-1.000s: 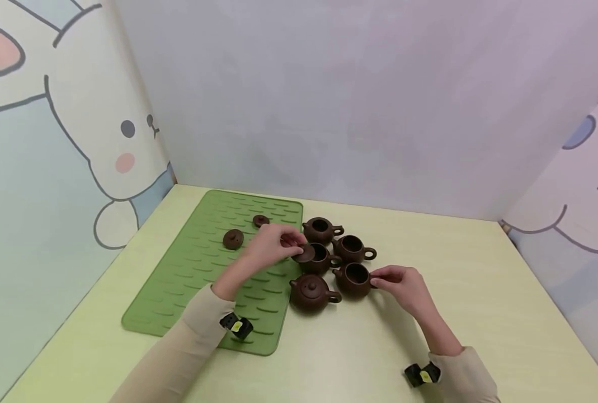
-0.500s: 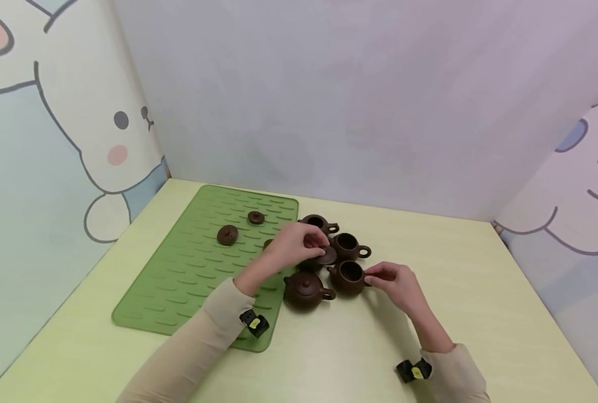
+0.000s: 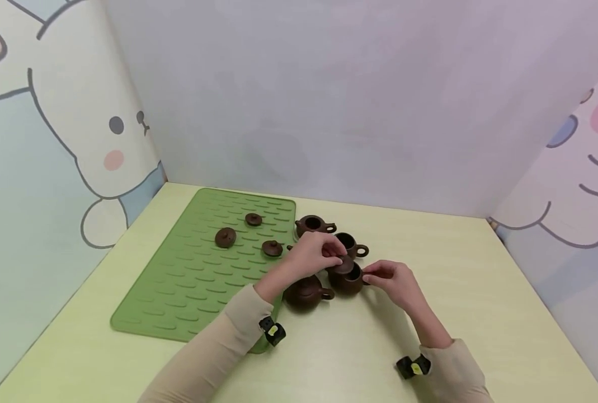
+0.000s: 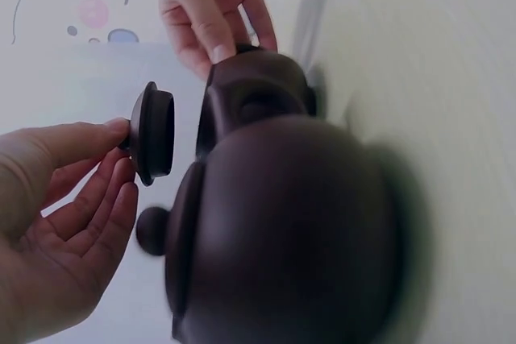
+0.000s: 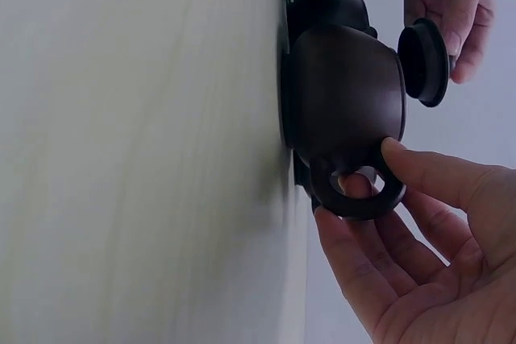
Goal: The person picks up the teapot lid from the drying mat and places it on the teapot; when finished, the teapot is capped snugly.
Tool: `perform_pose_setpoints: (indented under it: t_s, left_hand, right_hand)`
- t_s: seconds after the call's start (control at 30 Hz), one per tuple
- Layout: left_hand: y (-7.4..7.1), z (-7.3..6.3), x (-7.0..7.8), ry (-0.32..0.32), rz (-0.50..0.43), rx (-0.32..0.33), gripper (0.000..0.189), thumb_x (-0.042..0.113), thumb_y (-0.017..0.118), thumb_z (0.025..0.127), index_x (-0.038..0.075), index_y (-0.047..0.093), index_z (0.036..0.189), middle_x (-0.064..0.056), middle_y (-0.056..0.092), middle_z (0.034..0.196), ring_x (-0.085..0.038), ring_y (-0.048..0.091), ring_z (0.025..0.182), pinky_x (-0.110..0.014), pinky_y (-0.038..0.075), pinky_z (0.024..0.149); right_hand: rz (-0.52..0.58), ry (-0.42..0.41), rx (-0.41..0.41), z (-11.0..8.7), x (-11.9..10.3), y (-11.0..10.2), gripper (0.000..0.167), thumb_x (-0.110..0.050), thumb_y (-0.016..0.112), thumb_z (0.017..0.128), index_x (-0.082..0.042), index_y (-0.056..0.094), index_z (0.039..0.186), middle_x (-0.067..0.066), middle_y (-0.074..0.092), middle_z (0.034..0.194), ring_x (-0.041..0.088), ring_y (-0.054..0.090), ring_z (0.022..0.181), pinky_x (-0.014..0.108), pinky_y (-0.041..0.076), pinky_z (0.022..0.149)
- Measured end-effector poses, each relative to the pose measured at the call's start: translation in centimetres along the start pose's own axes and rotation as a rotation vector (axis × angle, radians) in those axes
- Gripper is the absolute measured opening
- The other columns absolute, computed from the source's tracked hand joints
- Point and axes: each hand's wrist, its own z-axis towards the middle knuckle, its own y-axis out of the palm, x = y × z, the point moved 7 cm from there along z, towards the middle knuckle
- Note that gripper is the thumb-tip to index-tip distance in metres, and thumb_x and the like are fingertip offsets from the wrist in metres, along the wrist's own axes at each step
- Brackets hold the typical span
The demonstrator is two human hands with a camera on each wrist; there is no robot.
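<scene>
My left hand (image 3: 311, 254) pinches a dark brown teapot lid (image 4: 151, 134) by its knob. The lid hangs just above the opening of a small brown teapot (image 3: 346, 284), apart from its rim in the right wrist view. With thumb and fingers, my right hand (image 3: 394, 282) grips that teapot's ring handle (image 5: 359, 199); the pot stands on the table. A lidded teapot (image 3: 304, 294) sits close to its left, large and blurred in the left wrist view. Behind are two open teapots, one at the back (image 3: 312, 225) and one to the right (image 3: 348, 244). Another is mostly hidden behind my left hand.
A green ridged mat (image 3: 198, 268) covers the table's left part. Three loose lids lie on it: one at left (image 3: 225, 237), one at the back (image 3: 253, 219) and one nearer the pots (image 3: 272, 248). The pale table (image 3: 455, 291) extends right, with walls at the back and sides.
My left hand has carried the lid rightward, from over the middle open pot to over the pot at my right hand. The right hand has kept its grip on the handle.
</scene>
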Motion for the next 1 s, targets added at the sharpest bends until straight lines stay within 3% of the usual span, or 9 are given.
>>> perform_pose_setpoints:
  t_s: [0.23, 0.43, 0.77, 1.0]
  left_hand:
    - [1.1, 0.6, 0.5, 0.017, 0.013, -0.005, 0.012, 0.011, 0.075, 0.089, 0.012, 0.075, 0.101, -0.001, 0.076, 0.095, -0.010, 0.070, 0.088, -0.016, 0.053, 0.076]
    - [1.8, 0.6, 0.3, -0.008, 0.052, -0.011, 0.011, 0.012, 0.075, 0.089, 0.015, 0.075, 0.100, 0.001, 0.076, 0.093, -0.009, 0.069, 0.088, -0.015, 0.053, 0.075]
    - [2.8, 0.6, -0.1, -0.032, 0.119, -0.019, 0.011, 0.013, 0.076, 0.089, 0.018, 0.074, 0.099, 0.005, 0.074, 0.091, -0.002, 0.067, 0.084, -0.013, 0.052, 0.073]
    - [2.8, 0.5, 0.3, -0.032, 0.084, -0.041, 0.012, 0.013, 0.075, 0.090, 0.017, 0.074, 0.101, 0.005, 0.074, 0.093, -0.003, 0.067, 0.085, -0.014, 0.053, 0.074]
  right_hand:
    - [-0.018, 0.002, 0.004, 0.5, -0.2, -0.2, 0.016, -0.013, 0.076, 0.088, -0.002, 0.076, 0.100, 0.012, 0.077, 0.098, 0.002, 0.068, 0.082, 0.018, 0.052, 0.075]
    - [-0.002, 0.011, -0.010, 0.5, -0.3, 0.2, 0.019, -0.015, 0.076, 0.088, -0.002, 0.076, 0.102, 0.013, 0.077, 0.098, 0.007, 0.069, 0.085, 0.020, 0.052, 0.075]
    - [-0.004, 0.023, -0.007, 0.3, 0.3, 0.4, 0.017, -0.013, 0.076, 0.088, -0.002, 0.076, 0.101, 0.012, 0.077, 0.097, 0.005, 0.069, 0.083, 0.020, 0.053, 0.075]
    - [-0.030, 0.030, 0.014, -0.1, 0.1, 0.0, 0.017, -0.015, 0.075, 0.089, -0.004, 0.075, 0.101, 0.011, 0.076, 0.099, 0.013, 0.072, 0.087, 0.022, 0.053, 0.075]
